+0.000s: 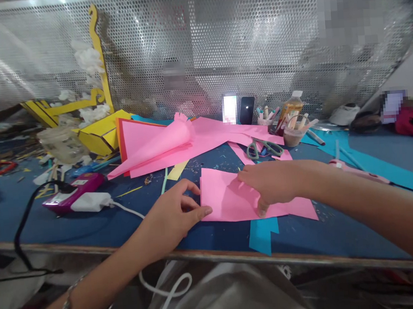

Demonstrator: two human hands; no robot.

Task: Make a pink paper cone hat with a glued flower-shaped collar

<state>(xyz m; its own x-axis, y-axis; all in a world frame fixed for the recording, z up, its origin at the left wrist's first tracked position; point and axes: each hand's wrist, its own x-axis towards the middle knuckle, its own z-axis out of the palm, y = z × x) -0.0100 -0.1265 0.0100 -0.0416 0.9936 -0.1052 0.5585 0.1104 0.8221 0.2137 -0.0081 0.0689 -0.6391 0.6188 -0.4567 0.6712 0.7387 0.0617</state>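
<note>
On the blue-topped desk (116, 230), near its front edge and directly before you, lies the pink paper (226, 197), its layers showing along the left side. Your left hand (186, 203) meets that side: the thumb rests on the near left corner and the fingers curl beside the edge; whether they pinch the sheet, you cannot tell. Your right hand (269, 183) spans the paper farther right, palm down, thumb and fingers spread apart, the thumb touching near the front edge. A blue scrap (260, 239) juts from the paper's near edge towards you. Beyond your right hand lie the scissors (267, 143), handles parted; to the right of your wrist is a pink glue gun (363, 174). Behind your left hand you see a rolled pink cone (164, 145), and farther left a purple power strip (74, 190) with a white adapter (90, 202) plugged in.
</note>
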